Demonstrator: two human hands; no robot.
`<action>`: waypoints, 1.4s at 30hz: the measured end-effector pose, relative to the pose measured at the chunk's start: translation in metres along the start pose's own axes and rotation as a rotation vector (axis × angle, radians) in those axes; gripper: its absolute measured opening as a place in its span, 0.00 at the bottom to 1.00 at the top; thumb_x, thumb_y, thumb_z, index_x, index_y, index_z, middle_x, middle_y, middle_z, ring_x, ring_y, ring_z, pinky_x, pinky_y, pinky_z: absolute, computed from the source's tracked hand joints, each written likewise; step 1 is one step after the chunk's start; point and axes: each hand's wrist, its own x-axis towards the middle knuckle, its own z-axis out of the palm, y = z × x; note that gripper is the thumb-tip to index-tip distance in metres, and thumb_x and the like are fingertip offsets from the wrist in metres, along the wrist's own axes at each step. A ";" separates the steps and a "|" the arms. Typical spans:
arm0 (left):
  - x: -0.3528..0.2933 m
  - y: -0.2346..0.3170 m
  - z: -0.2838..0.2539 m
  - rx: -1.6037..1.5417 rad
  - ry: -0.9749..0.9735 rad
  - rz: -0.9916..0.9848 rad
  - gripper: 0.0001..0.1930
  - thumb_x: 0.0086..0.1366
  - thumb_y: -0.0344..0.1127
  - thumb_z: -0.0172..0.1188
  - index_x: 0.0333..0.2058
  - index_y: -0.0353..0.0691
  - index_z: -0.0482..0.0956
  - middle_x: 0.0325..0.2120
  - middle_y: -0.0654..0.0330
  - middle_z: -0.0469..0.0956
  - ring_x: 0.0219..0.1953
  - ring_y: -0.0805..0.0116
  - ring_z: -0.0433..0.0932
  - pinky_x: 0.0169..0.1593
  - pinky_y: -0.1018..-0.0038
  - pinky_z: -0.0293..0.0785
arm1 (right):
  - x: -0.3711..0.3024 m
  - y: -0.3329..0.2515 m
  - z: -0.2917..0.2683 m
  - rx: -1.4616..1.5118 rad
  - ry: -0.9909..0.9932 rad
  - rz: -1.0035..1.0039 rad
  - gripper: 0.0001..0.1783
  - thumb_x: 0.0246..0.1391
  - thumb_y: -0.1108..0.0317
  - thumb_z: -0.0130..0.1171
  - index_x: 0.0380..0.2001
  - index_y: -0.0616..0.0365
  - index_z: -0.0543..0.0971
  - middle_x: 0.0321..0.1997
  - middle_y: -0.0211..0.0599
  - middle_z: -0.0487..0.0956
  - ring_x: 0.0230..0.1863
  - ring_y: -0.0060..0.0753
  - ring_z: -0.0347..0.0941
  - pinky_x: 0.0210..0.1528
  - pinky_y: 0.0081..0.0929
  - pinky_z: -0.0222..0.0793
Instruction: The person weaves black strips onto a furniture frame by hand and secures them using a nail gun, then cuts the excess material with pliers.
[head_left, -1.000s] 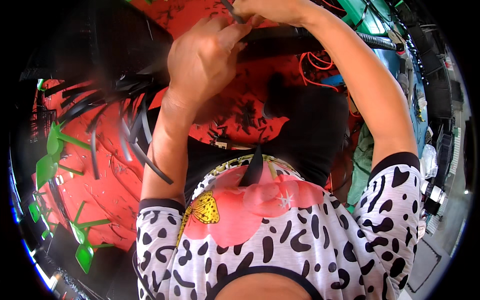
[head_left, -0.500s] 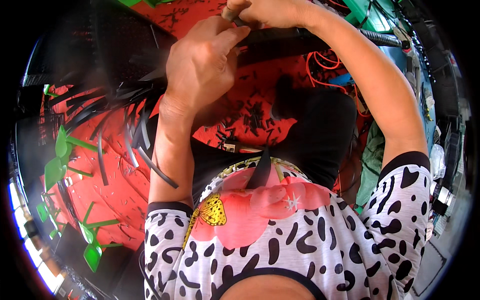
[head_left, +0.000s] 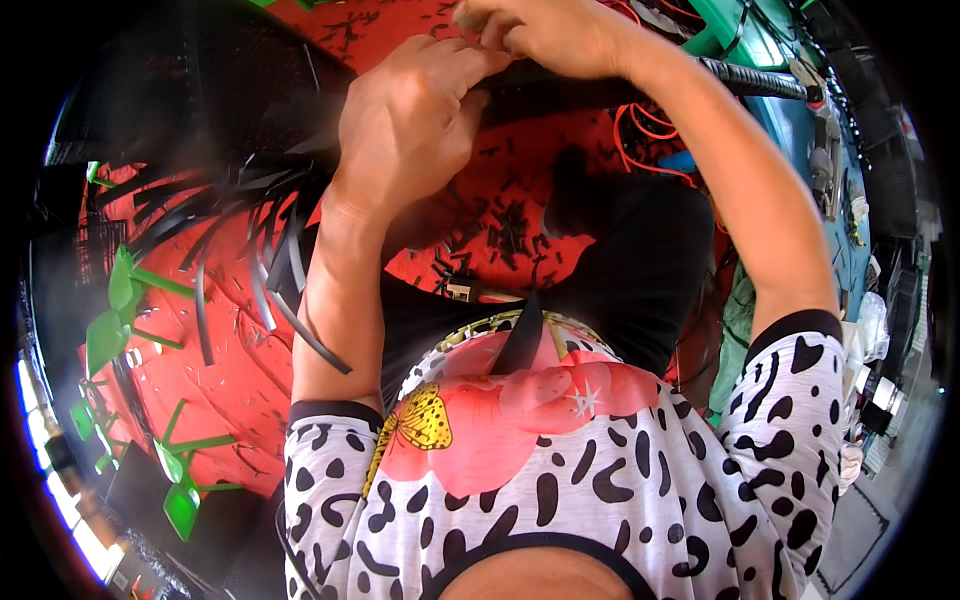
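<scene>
My left hand (head_left: 405, 125) is closed over a black bar-like part (head_left: 580, 88) at the top centre, its thumb and fingers pinched together. Close against its fingertips is my right hand (head_left: 560, 38), slightly blurred, with its fingers curled in. Whatever the fingertips grip is hidden. Left of my left hand, a dark woven panel (head_left: 240, 95) fills the upper left. Loose flat black strips (head_left: 215, 195) fan out from below that panel, and some hang beside my left forearm.
Short black offcuts (head_left: 510, 230) litter the red floor covering (head_left: 245, 370). Bright green plastic pieces (head_left: 110, 340) stand at the left. Thin orange tubing (head_left: 625, 140) loops beside my right forearm. A ribbed black hose (head_left: 755, 80) and a blue surface (head_left: 785, 125) lie at the right.
My right hand has shifted slightly right and down, and its fingers have moved a little away from the earlier grip. My left hand stays nearly in place, its fingertips reaching slightly further right.
</scene>
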 end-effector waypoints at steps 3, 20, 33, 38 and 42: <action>0.003 -0.001 0.002 0.001 0.075 0.047 0.18 0.46 0.20 0.59 0.39 0.40 0.79 0.34 0.56 0.79 0.37 0.57 0.77 0.41 0.70 0.73 | -0.032 -0.010 0.017 -0.054 0.458 -0.433 0.14 0.43 0.75 0.58 0.36 0.65 0.71 0.29 0.44 0.76 0.33 0.41 0.75 0.36 0.31 0.70; -0.004 -0.009 0.004 -0.051 0.051 0.002 0.15 0.48 0.26 0.63 0.38 0.39 0.79 0.27 0.55 0.77 0.33 0.55 0.76 0.38 0.67 0.72 | -0.040 -0.018 0.024 -0.538 0.577 -0.734 0.10 0.36 0.83 0.63 0.24 0.65 0.74 0.33 0.42 0.78 0.39 0.42 0.77 0.42 0.37 0.72; -0.013 0.009 0.014 0.068 0.303 -0.026 0.14 0.41 0.33 0.71 0.27 0.41 0.76 0.23 0.59 0.75 0.27 0.58 0.76 0.29 0.67 0.71 | -0.011 -0.023 0.005 0.161 0.107 0.124 0.03 0.46 0.78 0.59 0.27 0.61 0.76 0.23 0.34 0.76 0.27 0.24 0.73 0.31 0.24 0.68; -0.010 0.009 0.015 0.060 0.307 -0.024 0.14 0.41 0.32 0.70 0.29 0.41 0.77 0.26 0.61 0.74 0.27 0.59 0.75 0.29 0.67 0.72 | -0.001 -0.010 -0.010 0.175 -0.117 0.079 0.06 0.48 0.69 0.60 0.28 0.60 0.78 0.26 0.35 0.78 0.32 0.26 0.73 0.39 0.26 0.67; -0.005 0.011 0.015 0.107 0.273 0.099 0.14 0.42 0.30 0.68 0.31 0.43 0.78 0.27 0.61 0.73 0.29 0.59 0.75 0.30 0.67 0.72 | 0.011 0.036 0.002 0.008 -0.065 -0.079 0.12 0.45 0.63 0.62 0.33 0.57 0.78 0.27 0.39 0.77 0.33 0.39 0.75 0.39 0.32 0.69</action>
